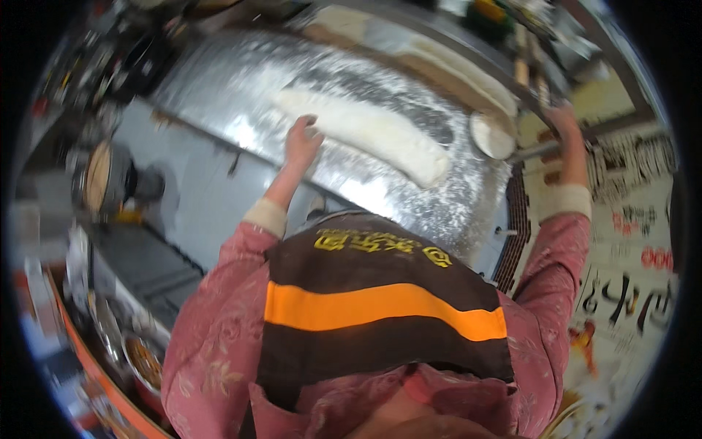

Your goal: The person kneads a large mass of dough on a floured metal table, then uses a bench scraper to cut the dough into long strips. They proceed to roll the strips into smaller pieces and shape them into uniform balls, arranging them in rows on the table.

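Note:
A long, thick roll of white dough (367, 129) lies on a flour-dusted metal worktop (219, 71). At its near edge, towards the left end, is my left hand (303, 144), its fingers curled and a gap between fingertips and thumb; no object shows clearly in it. My right hand (562, 118) reaches to the far right, beyond the worktop's edge, at the near end of some wooden rods (542, 88). Blur hides whether its fingers are closed on one. Below that hand, a round, pale, floury utensil (492, 136) with a straight handle (535, 151) rests at the worktop's right end.
A floury, pale strip (455, 68), perhaps cloth or dough, runs along the worktop's back. Left of me stand a round vessel (98, 175) and a dark flat surface (148, 269). A bowl of brownish food (143, 362) sits lower left. A wall with printed writing (620, 219) borders the right.

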`<state>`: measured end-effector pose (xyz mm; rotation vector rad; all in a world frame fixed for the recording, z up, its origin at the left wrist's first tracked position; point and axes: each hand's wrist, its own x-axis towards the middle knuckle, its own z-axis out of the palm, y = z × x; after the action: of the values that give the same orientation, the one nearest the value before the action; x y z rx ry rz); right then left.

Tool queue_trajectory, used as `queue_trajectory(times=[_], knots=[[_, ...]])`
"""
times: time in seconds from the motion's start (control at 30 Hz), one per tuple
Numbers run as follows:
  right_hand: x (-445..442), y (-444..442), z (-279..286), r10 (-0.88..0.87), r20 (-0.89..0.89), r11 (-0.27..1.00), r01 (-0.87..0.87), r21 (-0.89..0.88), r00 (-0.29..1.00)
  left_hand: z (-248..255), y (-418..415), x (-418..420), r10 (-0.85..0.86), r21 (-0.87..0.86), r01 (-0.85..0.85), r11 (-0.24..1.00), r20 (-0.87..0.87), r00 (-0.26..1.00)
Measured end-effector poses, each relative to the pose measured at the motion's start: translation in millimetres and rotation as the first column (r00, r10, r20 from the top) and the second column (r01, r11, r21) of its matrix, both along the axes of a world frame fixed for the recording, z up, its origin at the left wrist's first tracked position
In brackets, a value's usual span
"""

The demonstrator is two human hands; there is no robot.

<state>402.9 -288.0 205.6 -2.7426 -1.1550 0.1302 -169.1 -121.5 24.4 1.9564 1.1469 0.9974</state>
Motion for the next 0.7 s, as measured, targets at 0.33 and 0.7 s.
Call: queue_trajectory(times=[0.33, 0.7], knots=[[-133.0, -40.6, 32.9, -0.232, 0.178, 0.892, 0.136, 0.431, 0.956, -14.9, 28.8, -52.3, 0.217, -0.526, -0.146, 0.838, 0.077, 0.973], [-314.3, -89.5, -87.0, 0.129, -0.184, 0.426, 0.113, 0.898, 0.974, -95.7, 160.6, -36.4, 0.425, -0.431, -0.378, 0.819, 0.014, 0.905]])
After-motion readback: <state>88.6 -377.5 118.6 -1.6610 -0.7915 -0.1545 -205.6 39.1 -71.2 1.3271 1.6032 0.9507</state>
